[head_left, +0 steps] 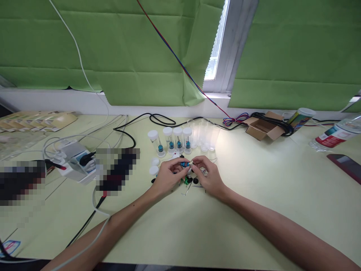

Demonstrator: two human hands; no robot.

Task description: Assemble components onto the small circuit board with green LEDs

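Note:
My left hand [171, 172] pinches a small blue metallic part [184, 164] between thumb and fingertips, level above the table. Against its right end, my right hand [208, 174] has its thumb and forefinger closed on a tiny pale piece [191, 163], too small to name. Below the hands lie loose bits: a green metallic part [186, 181], a black round piece [195, 181] and a thin bent metal rod [185, 191]. Just behind stand several clear tubes with white caps [178, 140], each with a blue part inside. My palms hide some of the small parts.
White caps [153, 170] lie left of my hands. Clear empty tubes [208, 135] stand behind them. A white power strip [75, 162] with cables is at left. Toward the right are an open cardboard box [262, 130], a plastic bottle [335, 136] and a phone [346, 165].

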